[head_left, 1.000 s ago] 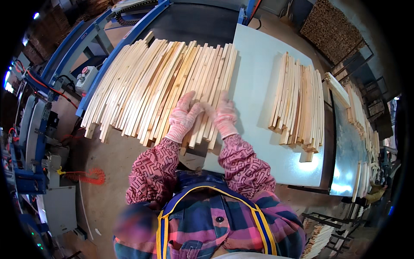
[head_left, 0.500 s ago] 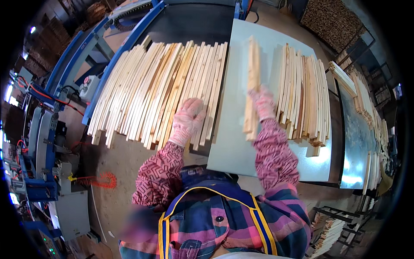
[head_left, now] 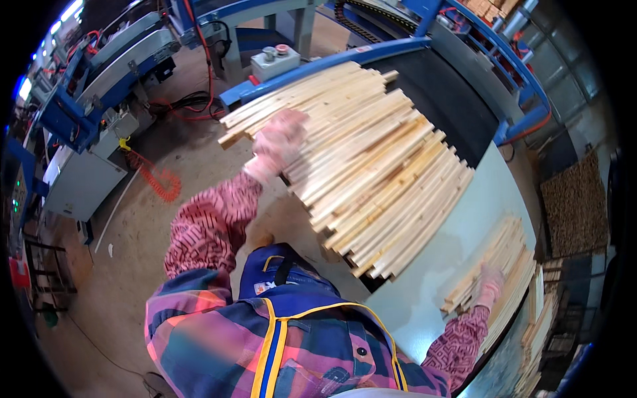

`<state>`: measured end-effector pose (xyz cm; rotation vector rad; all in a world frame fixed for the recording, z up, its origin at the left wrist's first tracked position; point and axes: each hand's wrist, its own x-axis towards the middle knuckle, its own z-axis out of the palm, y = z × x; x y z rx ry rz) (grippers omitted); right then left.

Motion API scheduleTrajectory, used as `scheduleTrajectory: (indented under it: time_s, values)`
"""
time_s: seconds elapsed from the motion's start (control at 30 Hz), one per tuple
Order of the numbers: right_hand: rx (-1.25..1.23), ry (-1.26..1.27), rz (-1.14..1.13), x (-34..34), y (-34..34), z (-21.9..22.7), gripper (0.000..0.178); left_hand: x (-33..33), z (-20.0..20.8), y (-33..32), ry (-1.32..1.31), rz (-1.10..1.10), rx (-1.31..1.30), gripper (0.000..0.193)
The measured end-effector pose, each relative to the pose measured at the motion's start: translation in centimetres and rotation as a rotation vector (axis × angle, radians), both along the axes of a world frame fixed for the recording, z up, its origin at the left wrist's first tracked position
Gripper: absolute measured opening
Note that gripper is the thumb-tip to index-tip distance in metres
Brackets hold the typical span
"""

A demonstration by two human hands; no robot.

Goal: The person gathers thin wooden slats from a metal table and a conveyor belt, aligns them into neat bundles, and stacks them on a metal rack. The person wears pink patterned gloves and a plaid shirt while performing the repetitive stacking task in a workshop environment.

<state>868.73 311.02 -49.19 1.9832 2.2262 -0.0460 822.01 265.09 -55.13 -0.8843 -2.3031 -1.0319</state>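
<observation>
Pale wooden strips (head_left: 371,172) lie side by side in a broad row on a dark belt surface. My left hand (head_left: 280,138), in a pale pink glove, rests on the near ends at the row's left side. It looks open over the wood, though its fingers are blurred. Farther right, my gloved right hand (head_left: 490,285) is closed around wooden strips (head_left: 474,275) at the left side of a second group on a grey-green panel (head_left: 424,298). Motion smears that hand, and its fingertips are partly hidden.
A blue machine frame (head_left: 325,56) runs behind the row, with a grey control box (head_left: 275,63) on it. An orange coiled hose (head_left: 154,178) hangs by machinery at left. More wooden strips (head_left: 539,331) lie beyond the panel at right.
The view has turned left. My left hand has moved to the row's left side. My right hand has carried its strips rightward to the group on the panel.
</observation>
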Motion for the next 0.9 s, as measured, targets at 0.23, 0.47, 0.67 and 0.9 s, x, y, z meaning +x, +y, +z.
scheduleTrajectory:
  time_s: [0.23, 0.47, 0.67, 0.9]
  values:
    - [0.278, 0.541, 0.259, -9.6, -9.6, -0.7, 0.059, -26.5, -2.8, -10.6, -0.324, 0.239, -0.467, 0.031]
    - [0.210, 0.772, 0.488, -23.6, -21.7, -4.1, 0.051, -29.6, -4.4, -9.9, -0.253, -0.153, -0.519, 0.034]
    - [-0.033, 0.923, 0.722, -34.6, -29.4, -1.2, 0.048, -29.1, -0.5, -12.1, -0.029, -0.194, -0.732, 0.023]
    - [-0.740, 1.410, 0.744, -43.6, -36.5, -1.0, 0.052, -13.5, 4.0, -4.8, -0.095, -0.861, -0.025, 0.040]
